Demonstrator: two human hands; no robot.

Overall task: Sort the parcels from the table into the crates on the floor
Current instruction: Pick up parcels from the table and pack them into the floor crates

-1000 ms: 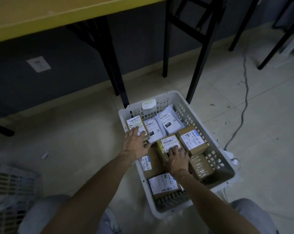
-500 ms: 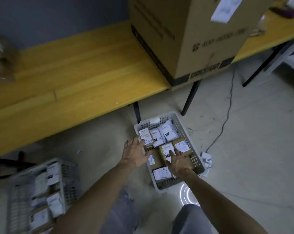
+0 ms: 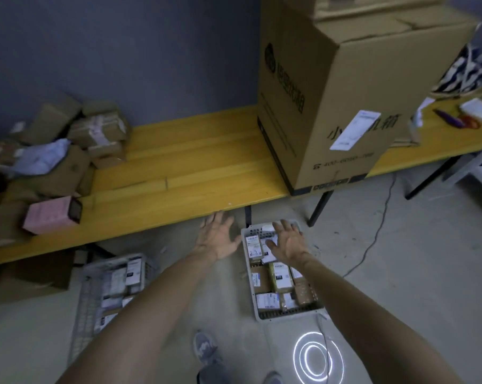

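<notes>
One crate [image 3: 289,315] lies beneath the right hand [image 3: 288,245].

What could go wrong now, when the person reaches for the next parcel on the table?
1. The right crate looks nearly full, so further parcels may slide over its rim.
2. The pink box lies close to the front edge of the table. The left hand, reaching for the parcel pile behind it, might knock it down.
3. A cable runs over the floor beside that crate and could catch a foot.
</notes>
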